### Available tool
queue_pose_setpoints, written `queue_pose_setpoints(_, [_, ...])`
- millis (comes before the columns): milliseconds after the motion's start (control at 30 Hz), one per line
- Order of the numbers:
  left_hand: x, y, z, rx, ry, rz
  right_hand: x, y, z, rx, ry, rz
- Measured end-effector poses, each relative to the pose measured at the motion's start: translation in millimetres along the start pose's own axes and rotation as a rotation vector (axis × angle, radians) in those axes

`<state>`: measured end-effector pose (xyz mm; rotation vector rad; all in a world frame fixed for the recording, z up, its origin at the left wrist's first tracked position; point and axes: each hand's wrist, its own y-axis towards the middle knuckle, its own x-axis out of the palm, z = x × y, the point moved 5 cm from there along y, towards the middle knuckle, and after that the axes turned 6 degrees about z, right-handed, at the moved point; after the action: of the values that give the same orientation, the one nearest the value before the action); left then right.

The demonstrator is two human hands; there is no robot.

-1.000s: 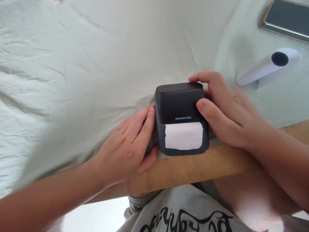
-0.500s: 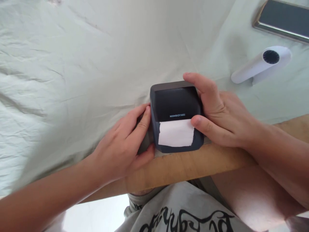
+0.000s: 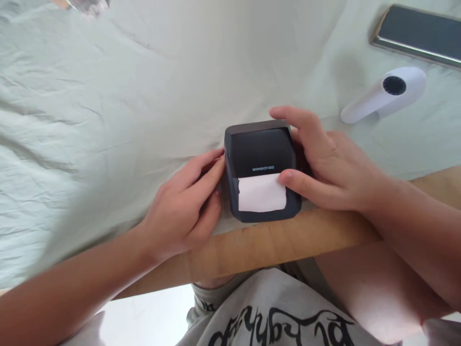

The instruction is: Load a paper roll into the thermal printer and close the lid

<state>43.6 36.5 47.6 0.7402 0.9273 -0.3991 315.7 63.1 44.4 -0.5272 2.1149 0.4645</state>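
A dark label printer point(image 3: 262, 151) marked NIIMBOT lies near the table's front edge. White paper point(image 3: 262, 193) with a torn-looking edge covers its lower part. My right hand point(image 3: 324, 163) grips the printer from the right, its thumb resting on the paper's right edge and a finger over the top corner. On the other side, my left hand point(image 3: 187, 202) touches the printer's left side with its fingertips; its fingers are bent, and the printer's underside is hidden.
A white handheld device with a dark round end point(image 3: 385, 93) lies to the right. Beyond it is a dark flat phone-like object point(image 3: 419, 33). Pale wrinkled cloth point(image 3: 144, 96) covers the table up to its wooden front edge point(image 3: 252, 254). A shiny item point(image 3: 90, 6) shows at the top left.
My left thumb has drawn up from the printer's lower left corner toward the other fingers. My right thumb has shifted slightly left on the paper. The view has shifted slightly.
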Motion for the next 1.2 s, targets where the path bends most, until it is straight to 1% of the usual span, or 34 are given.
queue_pose_setpoints(100, [-2.7,3,-6,-0.076,-0.056,0.001,-6,-3,8,0.052,0.075,-0.004])
queue_pose_setpoints(167, [-3.3,4,-6,-0.096,-0.079,-0.007,-9,-4,12,0.070,0.117,0.003])
queue_pose_setpoints(233, [-3.3,4,-4,-0.082,-0.072,0.005,-9,-4,15,0.071,0.151,0.001])
queue_pose_setpoints(300, [-2.3,2,1,-0.036,-0.046,0.021,-8,-3,17,0.066,0.164,-0.006])
queue_pose_setpoints(433, [2.7,-3,8,0.061,0.014,-0.003,-5,-4,17,0.078,0.164,-0.018])
queue_pose_setpoints(600, [5.5,-3,2,-0.008,-0.004,-0.025,-5,-2,13,0.051,0.135,-0.040])
queue_pose_setpoints(700, [6.2,-3,1,-0.007,-0.015,-0.017,-5,-1,12,0.029,0.109,-0.053])
queue_pose_setpoints(800, [6.2,-3,1,-0.007,-0.031,-0.001,-5,-1,15,0.026,0.107,-0.036])
queue_pose_setpoints(900, [4.0,-2,1,-0.037,-0.065,0.005,-7,-3,15,0.062,0.158,-0.007])
queue_pose_setpoints(967, [2.2,-1,-2,-0.082,-0.087,-0.003,-10,-5,11,0.118,0.209,0.028])
queue_pose_setpoints(1033, [2.7,0,-4,-0.131,-0.102,-0.033,-15,-5,4,0.197,0.245,0.099])
queue_pose_setpoints(1100, [5.4,0,-5,-0.153,-0.100,-0.062,-22,-5,-8,0.244,0.258,0.211])
queue_pose_setpoints(1200, [8.2,0,-3,-0.146,-0.074,-0.022,-32,-1,-26,0.239,0.227,0.408])
